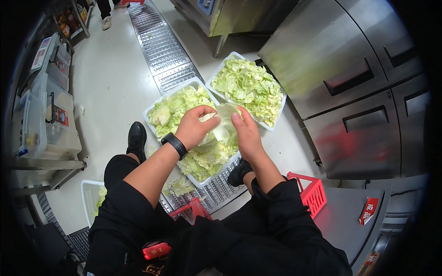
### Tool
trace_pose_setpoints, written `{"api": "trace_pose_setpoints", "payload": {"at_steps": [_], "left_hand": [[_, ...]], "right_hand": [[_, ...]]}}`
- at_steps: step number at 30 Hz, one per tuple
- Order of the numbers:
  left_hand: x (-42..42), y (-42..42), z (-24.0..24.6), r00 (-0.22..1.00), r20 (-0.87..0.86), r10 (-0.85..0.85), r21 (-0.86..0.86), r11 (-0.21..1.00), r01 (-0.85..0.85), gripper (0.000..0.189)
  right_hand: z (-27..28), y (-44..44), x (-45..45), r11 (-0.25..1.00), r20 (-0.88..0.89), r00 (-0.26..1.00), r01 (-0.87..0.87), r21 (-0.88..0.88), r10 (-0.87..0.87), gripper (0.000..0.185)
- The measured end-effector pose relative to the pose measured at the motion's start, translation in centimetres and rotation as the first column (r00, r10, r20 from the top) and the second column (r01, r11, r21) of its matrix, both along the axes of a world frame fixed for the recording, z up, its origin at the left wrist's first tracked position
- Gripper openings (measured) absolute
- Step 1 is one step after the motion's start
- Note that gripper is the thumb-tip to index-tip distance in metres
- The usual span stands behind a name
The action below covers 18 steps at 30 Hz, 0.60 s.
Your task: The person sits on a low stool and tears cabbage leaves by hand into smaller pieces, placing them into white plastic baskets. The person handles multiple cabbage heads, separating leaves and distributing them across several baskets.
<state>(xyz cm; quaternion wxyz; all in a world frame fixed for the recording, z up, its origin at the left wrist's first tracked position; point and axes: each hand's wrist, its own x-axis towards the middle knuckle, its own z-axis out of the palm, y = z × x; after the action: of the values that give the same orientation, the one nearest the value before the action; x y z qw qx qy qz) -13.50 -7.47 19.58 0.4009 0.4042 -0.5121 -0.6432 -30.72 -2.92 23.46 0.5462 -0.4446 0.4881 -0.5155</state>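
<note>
A pale green lettuce leaf (226, 119) is held between my two hands, above a white plastic basket (149, 119) heaped with torn lettuce (207, 162). My left hand (197, 126), with a black wristband below it, pinches the leaf's left edge between thumb and fingers. On the leaf's right side, my right hand (248, 132) grips it with the thumb in front and the fingers behind. Under the leaf, a larger pale piece of lettuce (206, 143) lies partly hidden by my left hand. A second white basket (284, 103) full of torn lettuce touches the first at the upper right.
Lettuce scraps (179, 187) lie on the metal floor grating (221, 193). Another white basket (86, 193) stands at lower left. Red plastic stools (312, 195) are near my legs. Steel refrigerator doors (355, 138) rise at right; clear storage bins (55, 127) line the left. A person's shoe (106, 23) shows at the top.
</note>
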Motion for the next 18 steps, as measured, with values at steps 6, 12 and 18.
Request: {"api": "trace_pose_setpoints", "payload": {"at_steps": [6,12,18], "left_hand": [[1.5,-0.9,1.0,0.987,0.097,-0.125,-0.042,0.991,0.13,0.021],[1.5,-0.6,2.2,0.98,0.124,-0.154,-0.157,0.972,0.173,0.016],[2.1,-0.6,3.2,0.96,0.234,-0.151,-0.238,0.949,0.207,0.016]], "right_hand": [[0.7,-0.5,-1.7,0.974,0.231,0.957,-0.204,0.096,0.177,0.033],[1.3,-0.7,-2.4,0.945,0.301,0.913,-0.315,0.089,0.276,0.035],[1.8,-0.7,-2.4,0.911,0.255,0.906,-0.383,0.155,0.337,0.044]]}}
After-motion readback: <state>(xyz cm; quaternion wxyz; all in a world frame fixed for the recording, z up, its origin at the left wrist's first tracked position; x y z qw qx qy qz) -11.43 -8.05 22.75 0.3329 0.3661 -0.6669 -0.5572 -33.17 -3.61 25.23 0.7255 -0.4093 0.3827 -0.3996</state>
